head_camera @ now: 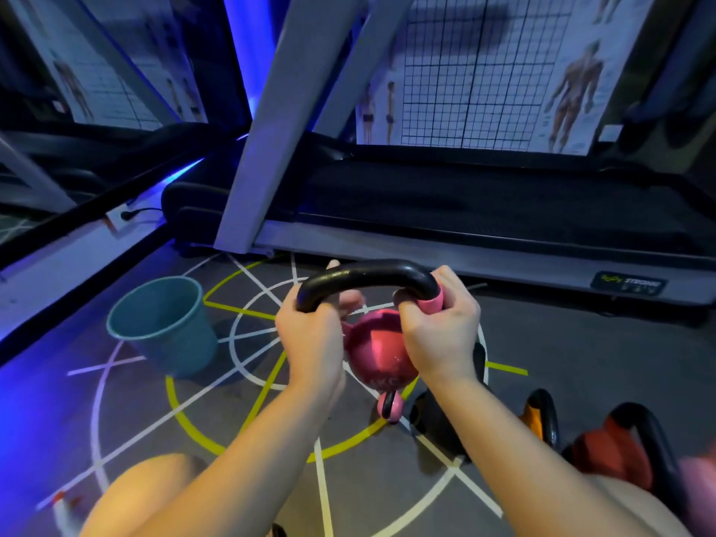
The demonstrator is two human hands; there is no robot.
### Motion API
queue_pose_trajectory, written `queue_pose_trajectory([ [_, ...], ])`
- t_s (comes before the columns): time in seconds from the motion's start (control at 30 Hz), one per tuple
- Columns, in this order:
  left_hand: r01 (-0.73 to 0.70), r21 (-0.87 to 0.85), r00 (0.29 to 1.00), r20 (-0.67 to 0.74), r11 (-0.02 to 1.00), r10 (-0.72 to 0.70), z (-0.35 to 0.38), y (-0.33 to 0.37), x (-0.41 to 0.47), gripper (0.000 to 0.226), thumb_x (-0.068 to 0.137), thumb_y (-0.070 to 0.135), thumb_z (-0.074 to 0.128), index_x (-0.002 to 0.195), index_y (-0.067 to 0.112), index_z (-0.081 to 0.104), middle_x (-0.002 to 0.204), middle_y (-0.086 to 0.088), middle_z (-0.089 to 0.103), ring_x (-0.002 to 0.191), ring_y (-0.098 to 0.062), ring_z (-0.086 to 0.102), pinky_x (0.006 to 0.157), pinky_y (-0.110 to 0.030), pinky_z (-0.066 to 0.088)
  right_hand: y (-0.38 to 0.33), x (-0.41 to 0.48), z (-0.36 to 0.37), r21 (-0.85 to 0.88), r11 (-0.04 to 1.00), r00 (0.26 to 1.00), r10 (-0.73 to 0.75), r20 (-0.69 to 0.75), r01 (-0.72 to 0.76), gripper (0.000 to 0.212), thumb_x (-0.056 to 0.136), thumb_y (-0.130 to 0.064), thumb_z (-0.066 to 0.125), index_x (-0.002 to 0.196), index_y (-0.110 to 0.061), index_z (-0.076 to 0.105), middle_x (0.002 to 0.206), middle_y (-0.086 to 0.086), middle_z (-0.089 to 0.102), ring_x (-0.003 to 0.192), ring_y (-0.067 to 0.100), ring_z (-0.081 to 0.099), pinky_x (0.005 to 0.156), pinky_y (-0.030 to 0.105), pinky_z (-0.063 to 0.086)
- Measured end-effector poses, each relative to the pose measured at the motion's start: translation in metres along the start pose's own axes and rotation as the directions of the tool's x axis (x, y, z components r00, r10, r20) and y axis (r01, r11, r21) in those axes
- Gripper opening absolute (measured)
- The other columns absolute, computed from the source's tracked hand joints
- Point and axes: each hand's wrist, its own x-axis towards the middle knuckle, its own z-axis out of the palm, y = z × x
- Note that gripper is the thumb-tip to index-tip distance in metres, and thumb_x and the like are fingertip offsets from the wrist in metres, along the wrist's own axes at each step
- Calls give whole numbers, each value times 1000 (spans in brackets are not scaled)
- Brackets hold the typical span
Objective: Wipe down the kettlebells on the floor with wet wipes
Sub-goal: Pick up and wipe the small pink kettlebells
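Forearms reach fwd; left grip (310,335) and right grip (441,335) both curl round the black handle (364,273) of the pink kettlebell (374,350), held off the floor (271,470) above other kettlebells (441,420). No wipe visible. Prob best: set it down, steady w/ one hand, wipe handle then body.

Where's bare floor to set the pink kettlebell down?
Free: floor between teal bucket and treadmill; also the lined patch between bucket and left knee. Crowded: lower right, around black kettlebell, orange kettlebell and red kettlebell.
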Motion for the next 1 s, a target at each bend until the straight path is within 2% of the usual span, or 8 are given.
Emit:
queue_pose_trajectory([
  [0.17,145,-278,982,-78,949,-173,4,4,11,45,86,-18,42,78,19,66,108,-21,69,82,-29,60,76,-55,63,7,1,15,-71,978,978,201,61,-196,21,77,-15,67,66,-15,49,71,2,49,65,15,49,67,37,43],
  [0.27,46,-280,999,-13,959,-52,-2,11,27,37,89,-20,48,77,13,60,92,0,77,88,-16,70,75,-46,64,1,0,16,-70,963,949,268,167,-259,18,86,-31,73,75,-30,60,86,3,55,80,17,61,76,40,53],
  [0.37,-14,-320,1000,-14,947,10,-7,19,43,45,81,-30,37,73,11,54,96,-6,77,96,-8,74,76,-43,63,-8,-3,9,-63,962,900,271,341,-266,9,91,-23,72,97,-29,68,106,-5,55,101,6,60,83,13,46],
  [0.5,-76,-386,996,-69,919,53,-15,25,63,41,86,-25,46,77,14,57,98,-8,78,99,-24,72,87,-46,59,-9,-8,4,58,975,880,166,445,-214,47,99,-16,61,138,-41,54,129,-18,57,123,0,57,103,20,46],
  [0.6,-237,-343,971,-59,909,231,-17,31,70,29,85,-10,68,80,17,59,105,-14,75,106,-20,72,98,-50,56,-10,-9,2,125,961,904,182,386,-247,41,99,-10,64,134,-30,61,117,-15,73,113,2,67,93,17,51],
  [0.7,-245,-414,969,-64,877,240,-20,43,70,33,84,15,82,114,20,69,117,-21,72,114,-35,69,93,-49,59,-19,-7,0,211,938,914,188,360,-276,31,92,-5,70,116,-24,72,103,-12,78,102,5,72,83,14,54],
  [0.87,-42,-473,999,-25,880,35,-23,46,74,27,93,-3,65,92,21,76,80,-12,71,63,-26,63,70,-44,58,-31,-8,5,342,914,946,110,306,-217,31,81,-12,74,111,-21,74,99,-9,79,97,6,74,82,15,55],
  [1.0,156,-477,984,0,865,-178,-17,42,72,15,97,2,59,90,15,60,54,1,56,40,-11,46,55,-32,52,-39,-6,10,366,905,954,115,275,-215,33,83,-20,71,115,-26,72,106,-15,77,104,3,71,86,14,54],
])
